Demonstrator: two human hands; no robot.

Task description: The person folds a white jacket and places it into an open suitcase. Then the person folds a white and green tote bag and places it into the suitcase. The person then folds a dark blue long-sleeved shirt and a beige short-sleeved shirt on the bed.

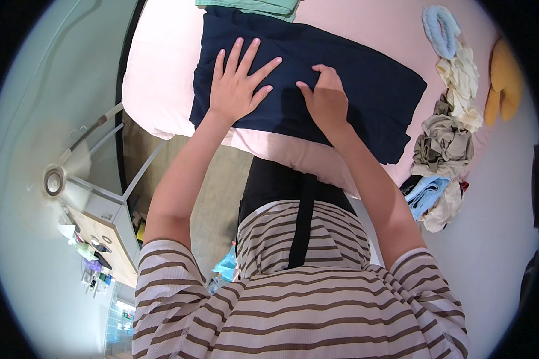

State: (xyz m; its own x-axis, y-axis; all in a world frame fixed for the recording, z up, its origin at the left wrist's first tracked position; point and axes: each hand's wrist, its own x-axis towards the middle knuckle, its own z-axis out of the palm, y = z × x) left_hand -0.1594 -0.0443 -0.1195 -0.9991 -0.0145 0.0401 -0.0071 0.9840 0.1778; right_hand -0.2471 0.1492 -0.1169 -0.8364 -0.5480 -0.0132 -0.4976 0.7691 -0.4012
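Note:
A dark navy garment, laid out flat in a folded shape, covers much of the near side of a bed with a pink sheet. My left hand rests palm down on the garment's left part, fingers spread. To its right, my right hand is over the middle of the same cloth, thumb apart and fingers bent. Whether those fingertips pinch any fabric cannot be made out. Beyond the garment's far left edge lies a mint-green folded cloth, partly cut off by the picture's rim.
Along the bed's right side runs a row of crumpled clothes: a light blue fluffy band, cream cloth, grey-brown cloth and blue fabric. A yellow plush item lies beyond. At left stand a fan and a wooden-topped desk.

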